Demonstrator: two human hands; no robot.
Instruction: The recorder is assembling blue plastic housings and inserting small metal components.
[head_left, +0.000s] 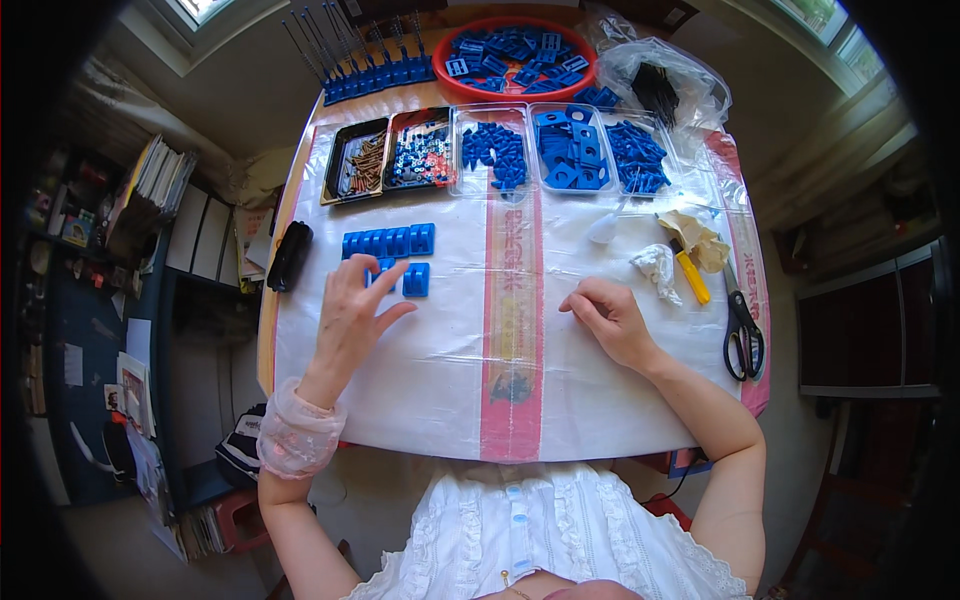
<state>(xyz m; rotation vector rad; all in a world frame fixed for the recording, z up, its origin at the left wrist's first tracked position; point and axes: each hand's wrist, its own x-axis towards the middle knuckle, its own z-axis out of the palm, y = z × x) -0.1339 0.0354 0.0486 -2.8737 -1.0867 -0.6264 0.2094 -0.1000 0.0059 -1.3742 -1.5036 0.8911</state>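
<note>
Here's my left hand (348,305), thumb and forefinger apart beside a glossy blue plastic block (416,282), just nearer me than a row of blue plastic blocks (388,241); it looks light, stiff, slippery, best pinched by its sides. My right hand (612,322) curls its fingers, contents unclear. Printed characters mark the white plastic sheet (415,400)'s pink-edged band (513,330).

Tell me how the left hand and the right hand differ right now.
The left hand is at the nearer blue blocks; the right hand is well away from them.
The left hand has its thumb and forefinger spread apart; the right hand's fingers curl inward.
A pink cuff wraps the wrist of the left hand; the wrist of the right hand is bare.
Both are ungloved and over the white sheet.
</note>
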